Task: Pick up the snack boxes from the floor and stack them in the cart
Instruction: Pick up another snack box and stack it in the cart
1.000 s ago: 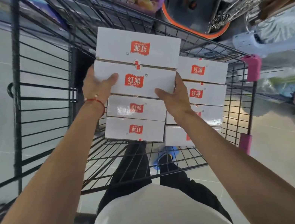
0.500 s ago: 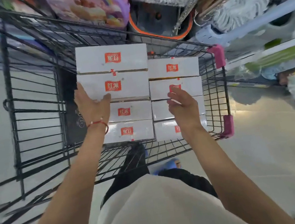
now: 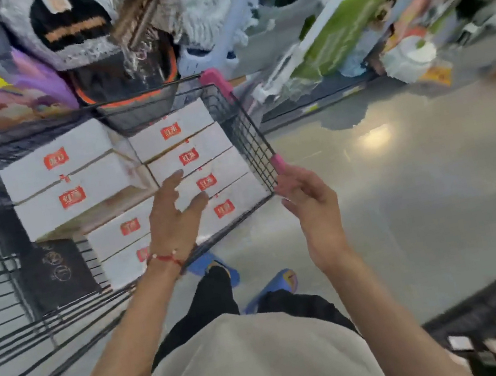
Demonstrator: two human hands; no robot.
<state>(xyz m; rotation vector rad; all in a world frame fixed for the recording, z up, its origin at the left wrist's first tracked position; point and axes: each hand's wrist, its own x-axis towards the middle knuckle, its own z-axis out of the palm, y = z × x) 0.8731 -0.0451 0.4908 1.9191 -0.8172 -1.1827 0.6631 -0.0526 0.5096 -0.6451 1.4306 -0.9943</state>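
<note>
The white cardboard snack boxes with red labels (image 3: 188,156) lie stacked inside the black wire cart (image 3: 249,141), in two columns side by side. The column toward the cart's left wall is topped by two boxes that sit higher than the rest. The left hand (image 3: 176,223), a red string bracelet (image 3: 166,258) at its wrist, hovers over the cart's near end above the boxes, fingers spread wide and holding nothing. The right hand (image 3: 309,203) is just outside the cart's right wall, beside the pink plastic cap (image 3: 278,162) on its near corner. Its fingers are loosely bent and empty. Motion blur leaves it unclear whether the fingertips touch that cap. The glossy grey floor (image 3: 404,180) spreads right of the cart.
</note>
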